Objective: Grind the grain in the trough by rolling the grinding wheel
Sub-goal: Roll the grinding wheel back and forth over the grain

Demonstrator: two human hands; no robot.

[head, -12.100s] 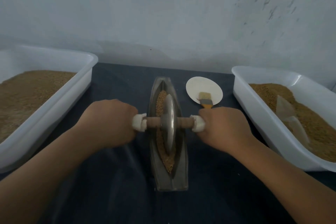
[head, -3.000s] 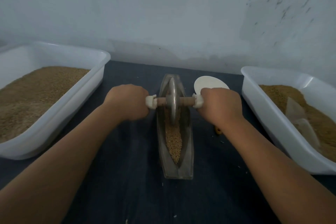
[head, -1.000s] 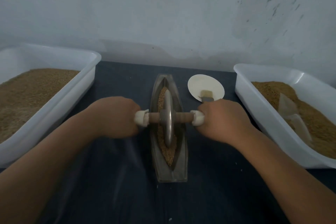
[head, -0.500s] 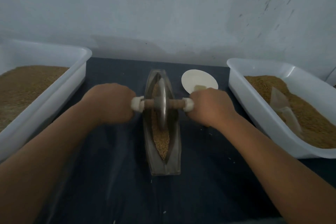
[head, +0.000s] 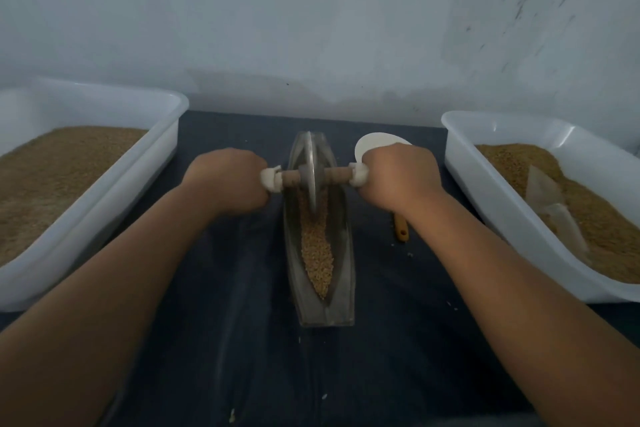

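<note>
Wheel was at the far end of its run. The grinding wheel [head: 311,173] stood upright on its edge in the far part of the boat-shaped metal trough [head: 343,274], which lay lengthwise on the dark tabletop [head: 242,357] between two white tubs. The left hand [head: 230,180] was clenched round the left end of the wooden axle [head: 334,176] and the right hand [head: 398,177] round the right end, both fists knuckles-up against the white wrapped ends [head: 272,178], arms stretched out. Grain [head: 317,253] lay in a narrow band from under the wheel to the near tip. It looked mostly whole, so grinding was judged far from done. The left tub [head: 138,163] and right tub [head: 485,191] each held a brown heap. A white dish [head: 372,146] lay just beyond the right hand, and a yellow handle [head: 401,232] lay beside the right wrist. Risks: the trough narrows at the far tip, so too long a push could ride the wheel over the end and throw grain out. Uneven pressure between the hands would tilt the wheel against a wall and jam it, or rock the trough, which nothing appeared to hold down. Pale specks [head: 410,255] on the tabletop suggested spillage. On the pull back, the right forearm could knock the yellow handle.
</note>
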